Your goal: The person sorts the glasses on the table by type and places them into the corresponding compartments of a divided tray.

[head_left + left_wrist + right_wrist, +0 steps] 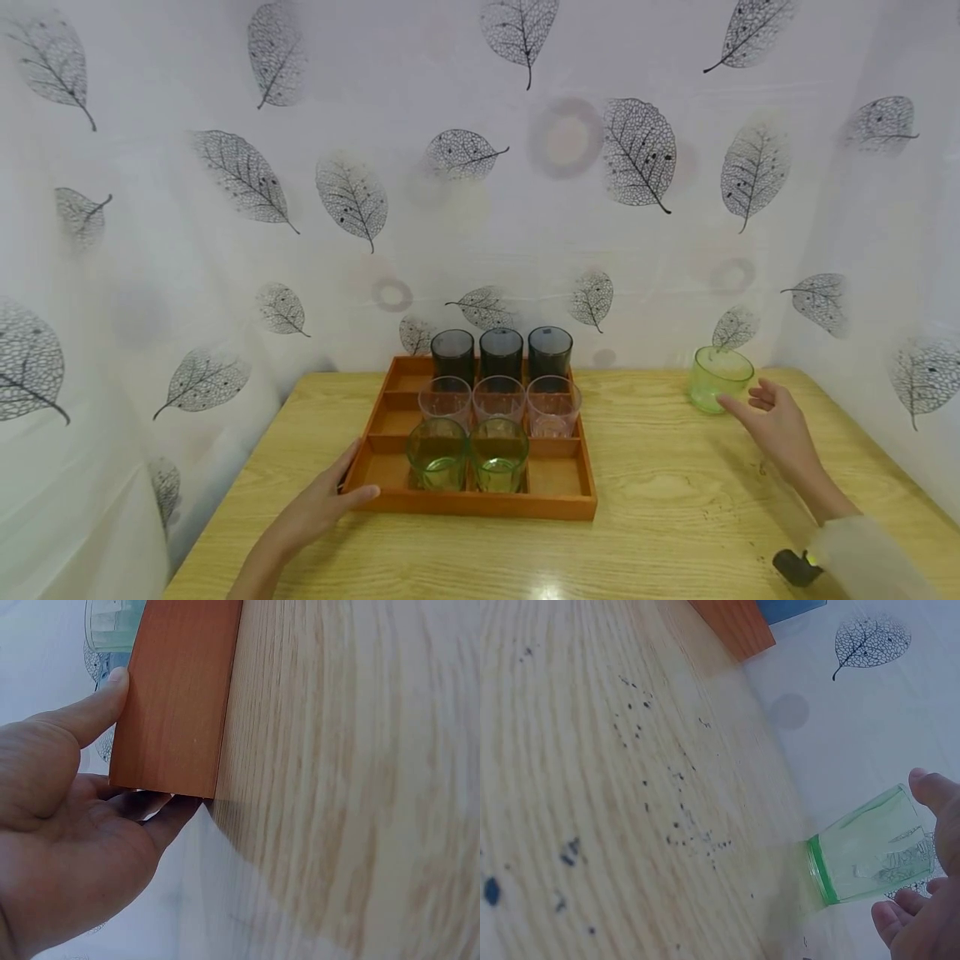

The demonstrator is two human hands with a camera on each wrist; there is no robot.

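Observation:
An orange-brown wooden tray [480, 503] with compartments stands on the table. My left hand [318, 504] holds its front left corner, thumb at the front wall and fingers along the left side; the left wrist view shows the thumb [105, 705] on the tray edge. Three dark glasses [550, 354] fill the back row, three pale pink glasses [553, 408] the middle, and two green glasses [498, 454] the front. Another green glass [712, 387] stands upright at the far right of the table. Beside it is my right hand [780, 429], thumb and fingers spread near its rim [919, 817].
The light wood table [660, 500] runs back to a white curtain [465, 217] printed with leaves. A small black object [797, 568] shows by the right sleeve [862, 554]. Dark specks mark the tabletop on the right.

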